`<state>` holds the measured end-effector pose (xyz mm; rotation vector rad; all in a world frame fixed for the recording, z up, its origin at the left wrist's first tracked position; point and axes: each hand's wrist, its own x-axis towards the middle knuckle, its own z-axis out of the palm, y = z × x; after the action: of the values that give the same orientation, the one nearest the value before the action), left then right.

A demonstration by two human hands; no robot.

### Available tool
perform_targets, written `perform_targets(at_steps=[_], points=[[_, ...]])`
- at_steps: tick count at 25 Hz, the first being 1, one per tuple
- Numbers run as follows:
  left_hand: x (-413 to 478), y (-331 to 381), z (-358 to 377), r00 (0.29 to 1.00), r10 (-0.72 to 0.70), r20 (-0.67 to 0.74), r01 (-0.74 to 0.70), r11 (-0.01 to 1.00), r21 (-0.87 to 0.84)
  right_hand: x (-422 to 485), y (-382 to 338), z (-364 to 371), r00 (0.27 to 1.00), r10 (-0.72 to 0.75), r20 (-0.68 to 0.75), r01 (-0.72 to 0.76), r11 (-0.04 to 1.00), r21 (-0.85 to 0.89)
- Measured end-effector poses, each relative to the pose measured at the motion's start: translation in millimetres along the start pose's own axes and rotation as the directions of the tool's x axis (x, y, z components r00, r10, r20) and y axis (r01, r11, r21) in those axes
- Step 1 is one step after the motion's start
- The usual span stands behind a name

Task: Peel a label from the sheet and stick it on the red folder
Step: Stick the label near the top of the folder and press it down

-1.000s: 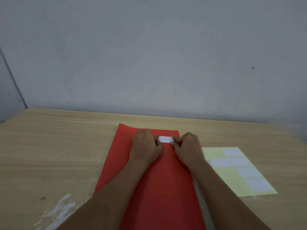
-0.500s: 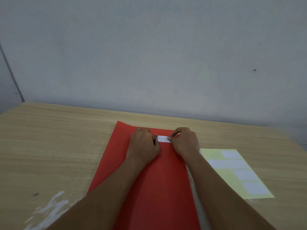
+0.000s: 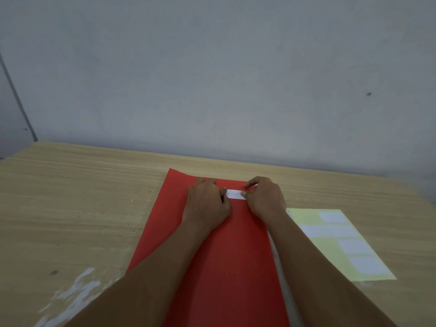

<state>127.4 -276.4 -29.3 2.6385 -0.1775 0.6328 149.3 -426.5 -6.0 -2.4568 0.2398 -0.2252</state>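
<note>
White label [image 3: 235, 194] lying flat near far edge of red folder [image 3: 226, 256], left hand [image 3: 207, 204] and right hand [image 3: 265, 200] pressing fingers down on either end, likely to smooth it on; label sheet [image 3: 339, 244] right on worktop [image 3: 70, 208]

Folder [image 3: 212, 267] flat on the counter [image 3: 70, 197]. Label [image 3: 235, 194] on its far end, between both hands. Sheet [image 3: 304, 217] just right of it.
</note>
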Motion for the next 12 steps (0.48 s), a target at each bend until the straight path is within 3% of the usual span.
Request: perform_targets(at_steps=[5, 12], points=[[-0.3, 0.0, -0.7, 1.0, 0.011, -0.002, -0.011, 1.0, 0.004, -3.1, -3.8, -0.8, 0.999, -0.017, -0.051, 0.015, 0.999, -0.039], [-1.7, -0.3, -0.9, 1.0, 0.019, -0.008, -0.019, 1.0, -0.007, 6.2, -16.7, -2.1, 0.995, 0.05, 0.089, -0.031, 0.979, -0.203]])
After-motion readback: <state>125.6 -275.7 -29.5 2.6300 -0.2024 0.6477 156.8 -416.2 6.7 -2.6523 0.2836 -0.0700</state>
